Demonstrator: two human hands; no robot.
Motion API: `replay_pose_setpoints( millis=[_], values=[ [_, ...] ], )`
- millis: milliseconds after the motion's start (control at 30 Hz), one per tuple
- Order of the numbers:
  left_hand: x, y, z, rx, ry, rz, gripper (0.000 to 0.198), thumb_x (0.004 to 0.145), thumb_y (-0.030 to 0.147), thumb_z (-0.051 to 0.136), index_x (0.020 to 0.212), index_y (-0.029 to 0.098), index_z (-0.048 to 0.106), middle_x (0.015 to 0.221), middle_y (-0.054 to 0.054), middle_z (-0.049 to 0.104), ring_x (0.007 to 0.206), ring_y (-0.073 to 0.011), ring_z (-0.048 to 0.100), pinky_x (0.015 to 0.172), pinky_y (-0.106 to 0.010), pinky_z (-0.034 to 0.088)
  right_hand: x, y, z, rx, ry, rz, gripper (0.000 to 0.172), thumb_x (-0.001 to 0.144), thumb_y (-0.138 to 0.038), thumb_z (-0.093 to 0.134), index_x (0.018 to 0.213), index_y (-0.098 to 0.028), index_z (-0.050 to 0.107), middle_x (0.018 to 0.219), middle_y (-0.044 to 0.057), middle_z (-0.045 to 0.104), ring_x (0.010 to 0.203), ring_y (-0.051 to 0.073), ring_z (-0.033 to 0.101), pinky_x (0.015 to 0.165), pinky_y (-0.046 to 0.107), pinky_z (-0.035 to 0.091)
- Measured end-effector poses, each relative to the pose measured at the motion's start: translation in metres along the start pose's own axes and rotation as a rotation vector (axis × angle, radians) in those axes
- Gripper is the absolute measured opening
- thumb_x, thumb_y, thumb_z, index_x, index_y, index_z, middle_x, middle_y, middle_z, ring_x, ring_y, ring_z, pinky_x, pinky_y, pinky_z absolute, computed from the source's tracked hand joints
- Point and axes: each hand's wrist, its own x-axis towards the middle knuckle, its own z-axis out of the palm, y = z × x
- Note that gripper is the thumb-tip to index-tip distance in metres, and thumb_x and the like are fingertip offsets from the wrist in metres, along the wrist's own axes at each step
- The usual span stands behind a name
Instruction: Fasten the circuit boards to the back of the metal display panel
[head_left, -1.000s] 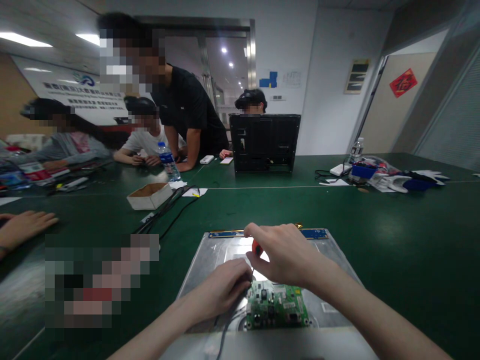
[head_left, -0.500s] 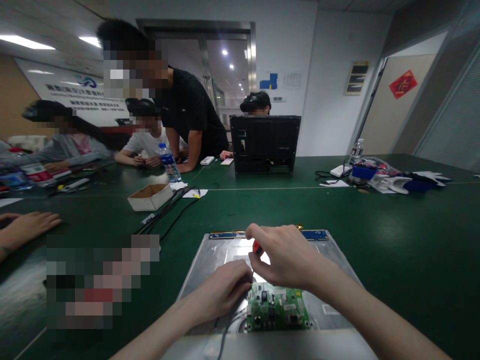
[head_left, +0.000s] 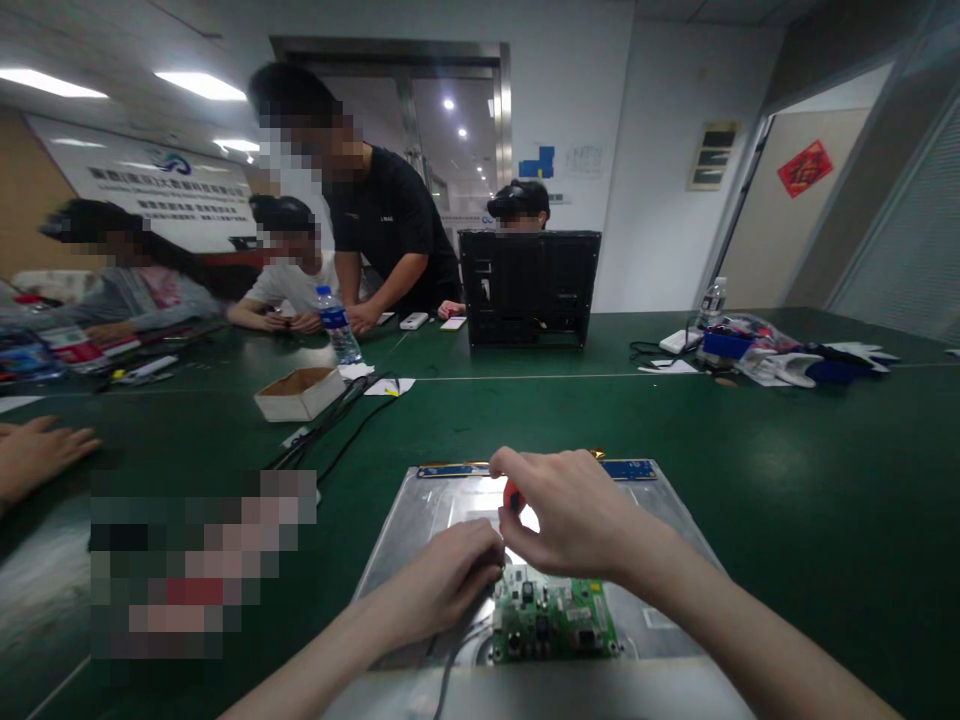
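A silver metal panel (head_left: 660, 520) lies flat on the green table (head_left: 787, 470) in front of me. A green circuit board (head_left: 555, 620) sits on its near part. My right hand (head_left: 574, 515) is closed around a red-handled screwdriver (head_left: 513, 496), held upright over the board's far edge. My left hand (head_left: 442, 585) is curled on the panel just left of the board, fingertips beside the screwdriver's tip. What those fingers pinch is hidden. A grey cable (head_left: 450, 655) runs from under that hand toward me. A blue strip (head_left: 630, 467) lines the panel's far edge.
A black monitor back (head_left: 529, 285) stands mid-table. A cardboard box (head_left: 298, 391), black cables (head_left: 330, 425) and a water bottle (head_left: 337, 325) lie to the left. Gloves and clutter (head_left: 780, 355) sit far right. Several people are at the far left; another person's hand (head_left: 34, 455) rests at the left edge.
My hands have barely moved. The standing person in black has straightened and shifted right. The other person's hand at the left edge has drawn back a little.
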Motion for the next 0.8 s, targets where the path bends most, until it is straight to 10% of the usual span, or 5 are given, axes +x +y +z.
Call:
replay_pose_setpoints(
  millis=[800],
  values=[
    [0.0006,0.0003,0.0003,-0.014,0.009,0.023,0.012,0.093,0.015,0.052,0.101,0.02,0.059,0.101,-0.006,0.065,0.09,-0.022,0.059,0.081,-0.036,0.048,0.0,0.0006,0.0025,-0.009,0.003,-0.008,0.021,0.087,-0.024,0.057,0.108,-0.019,0.059,0.086,0.003,0.076,0.067,0.019,0.067,0.053,0.029,0.024]
  ],
)
